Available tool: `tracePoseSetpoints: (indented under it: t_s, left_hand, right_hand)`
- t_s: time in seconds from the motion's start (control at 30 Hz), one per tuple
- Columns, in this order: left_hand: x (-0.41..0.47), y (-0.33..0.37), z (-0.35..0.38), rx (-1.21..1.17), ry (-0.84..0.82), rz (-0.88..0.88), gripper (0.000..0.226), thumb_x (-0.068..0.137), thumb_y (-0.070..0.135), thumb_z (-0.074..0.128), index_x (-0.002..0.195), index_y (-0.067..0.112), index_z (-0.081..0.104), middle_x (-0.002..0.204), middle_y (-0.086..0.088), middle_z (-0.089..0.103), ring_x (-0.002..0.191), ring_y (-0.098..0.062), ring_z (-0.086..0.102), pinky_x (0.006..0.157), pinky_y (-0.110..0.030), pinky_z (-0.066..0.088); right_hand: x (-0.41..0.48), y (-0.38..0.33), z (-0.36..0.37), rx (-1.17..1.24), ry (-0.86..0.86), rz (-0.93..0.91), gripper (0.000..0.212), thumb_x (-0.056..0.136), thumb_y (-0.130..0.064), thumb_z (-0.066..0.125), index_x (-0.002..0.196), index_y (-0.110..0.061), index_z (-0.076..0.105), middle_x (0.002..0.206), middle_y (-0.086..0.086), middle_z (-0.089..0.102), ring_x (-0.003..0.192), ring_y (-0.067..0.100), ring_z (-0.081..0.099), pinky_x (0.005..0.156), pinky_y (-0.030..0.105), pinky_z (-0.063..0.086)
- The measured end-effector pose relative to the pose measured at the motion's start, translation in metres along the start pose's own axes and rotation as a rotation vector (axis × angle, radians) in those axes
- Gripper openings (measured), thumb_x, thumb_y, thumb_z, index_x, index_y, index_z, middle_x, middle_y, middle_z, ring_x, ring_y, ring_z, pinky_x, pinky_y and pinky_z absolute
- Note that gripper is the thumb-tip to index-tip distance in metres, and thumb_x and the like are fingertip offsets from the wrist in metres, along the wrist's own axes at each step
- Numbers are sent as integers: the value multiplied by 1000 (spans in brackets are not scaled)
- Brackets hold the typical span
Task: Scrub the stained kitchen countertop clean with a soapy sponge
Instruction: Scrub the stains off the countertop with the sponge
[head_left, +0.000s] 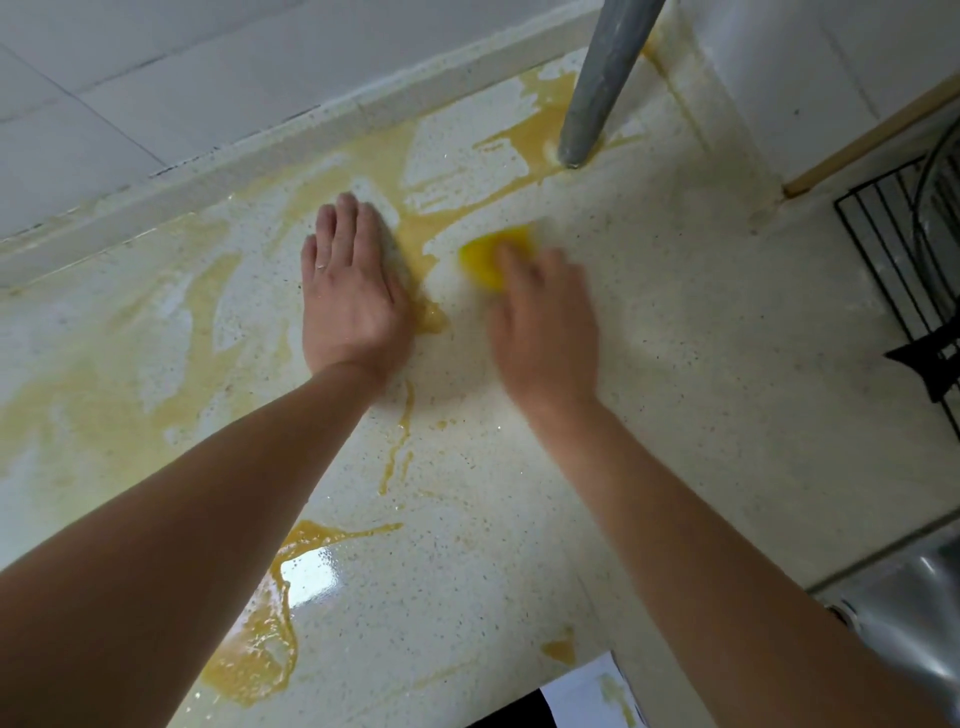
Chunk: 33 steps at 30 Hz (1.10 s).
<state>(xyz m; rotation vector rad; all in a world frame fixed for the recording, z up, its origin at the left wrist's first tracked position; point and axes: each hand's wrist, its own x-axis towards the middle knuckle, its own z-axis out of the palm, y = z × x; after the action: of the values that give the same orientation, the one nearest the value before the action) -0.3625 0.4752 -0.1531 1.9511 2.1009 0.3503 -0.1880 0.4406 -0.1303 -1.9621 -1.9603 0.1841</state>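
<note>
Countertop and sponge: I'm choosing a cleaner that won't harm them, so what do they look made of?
The countertop looks like speckled stone or a stone-look composite: it is off-white with fine dark flecks and a glossy, wet sheen. Which of the two it is cannot be told. The sponge under the right hand looks like soft yellow foam, though motion blur hides its texture.

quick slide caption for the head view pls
Right hand holds a yellow sponge against the orange-stained speckled countertop while the left hand rests flat on it.
</note>
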Motion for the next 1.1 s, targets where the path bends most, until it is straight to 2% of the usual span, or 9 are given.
tracePoseSetpoints:
  t_s: [0.1, 0.17, 0.3, 0.4, 0.53, 0.67, 0.83, 1.0, 1.1]
  left_hand:
    - [1, -1, 1, 0, 13, -2, 58, 108, 28, 22, 163, 10, 23, 172, -8, 15, 160, -25, 7, 130, -37, 2]
    - [0, -2, 1, 4, 13, -5, 59, 107, 28, 21, 163, 10, 23, 172, -8, 15, 160, -24, 6, 130, -38, 2]
    - [0, -5, 2, 9, -3, -15, 59, 107, 26, 24, 164, 10, 21, 172, -8, 13, 160, -22, 5, 130, -38, 2]
    - [2, -5, 3, 20, -8, -3, 61, 104, 27, 34, 162, 8, 24, 171, -11, 16, 159, -26, 8, 130, -41, 5]
    - [2, -5, 4, 17, 3, 18, 60, 106, 30, 22, 161, 7, 25, 170, -14, 19, 159, -29, 10, 130, -43, 6]
    - [5, -6, 6, 25, 16, 37, 61, 103, 28, 23, 160, 6, 26, 169, -16, 21, 158, -31, 12, 129, -45, 8]
    - [4, -4, 6, 21, 11, 30, 63, 103, 31, 20, 161, 7, 25, 170, -14, 18, 159, -30, 10, 130, -45, 7]
    - [5, -5, 5, 23, 2, 39, 64, 102, 30, 22, 162, 7, 24, 171, -14, 17, 159, -29, 9, 130, -44, 6]
    - [8, -6, 7, 25, 8, 46, 61, 105, 31, 20, 160, 6, 26, 170, -14, 19, 159, -29, 10, 129, -46, 7]
  right_hand:
    - [38, 37, -2, -37, 105, 257, 41, 95, -16, 54, 135, -8, 55, 119, 16, 58, 104, 32, 55, 88, 41, 46]
    - [50, 28, 15, -106, 73, 288, 43, 93, -14, 53, 136, -9, 54, 123, 14, 57, 106, 31, 54, 90, 38, 44]
    - [29, -30, 37, -52, -19, -54, 41, 83, -9, 55, 123, -9, 63, 101, 11, 61, 87, 31, 56, 73, 39, 46]
    - [-3, -31, 21, 19, -132, -248, 36, 89, -12, 54, 123, -11, 63, 99, 8, 58, 85, 28, 54, 70, 37, 44]
    - [13, 34, -29, 47, -26, -7, 35, 98, -23, 44, 126, -8, 58, 104, 10, 52, 85, 19, 48, 71, 28, 39]
    - [87, 115, -46, -111, 141, 381, 27, 100, -19, 44, 122, -7, 55, 118, 14, 54, 104, 30, 54, 82, 36, 43]
    - [114, 111, -6, -321, 40, 262, 38, 97, -15, 45, 135, -8, 50, 129, 18, 52, 118, 35, 49, 102, 43, 36]
    - [83, 127, -19, -366, 86, 284, 29, 95, -13, 51, 122, -11, 60, 118, 18, 57, 110, 36, 51, 93, 43, 43]
    - [95, 129, -13, -296, 60, 182, 34, 93, -3, 48, 126, -6, 57, 120, 17, 59, 112, 36, 53, 97, 43, 42]
